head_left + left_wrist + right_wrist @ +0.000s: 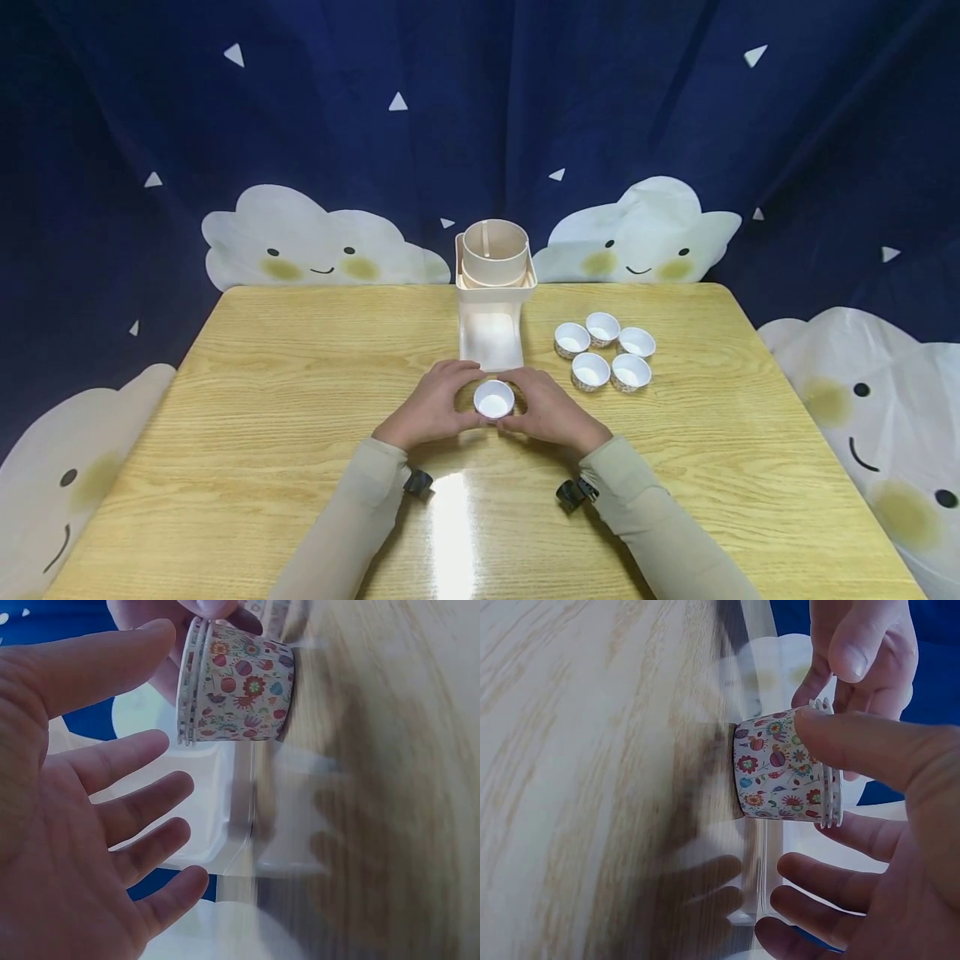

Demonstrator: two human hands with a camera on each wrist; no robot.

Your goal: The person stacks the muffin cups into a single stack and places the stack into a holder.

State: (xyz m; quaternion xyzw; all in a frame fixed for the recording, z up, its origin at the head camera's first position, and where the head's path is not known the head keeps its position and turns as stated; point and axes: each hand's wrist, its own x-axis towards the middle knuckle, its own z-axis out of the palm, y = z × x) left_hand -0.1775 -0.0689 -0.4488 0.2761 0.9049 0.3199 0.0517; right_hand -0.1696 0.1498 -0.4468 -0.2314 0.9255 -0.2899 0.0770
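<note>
A small stack of nested paper baking cups (494,400) stands upright on the table between my hands, with a floral print and several layered rims. My right hand (552,410) holds it from the right; in the right wrist view the thumb (855,739) lies on the printed side and the index finger reaches behind. On the other side my left hand (438,406) curves loosely around the cups. In the left wrist view its thumb (112,664) and spread fingers (150,799) stand apart from the printed wall.
Just beyond the cups stands a cream plastic dispenser (490,329) with a round cylinder (495,258) on top and a sloping chute in front. Several more paper cups (590,372) are grouped to its right on the wooden table (300,375). A dark blue curtain (450,125) hangs behind.
</note>
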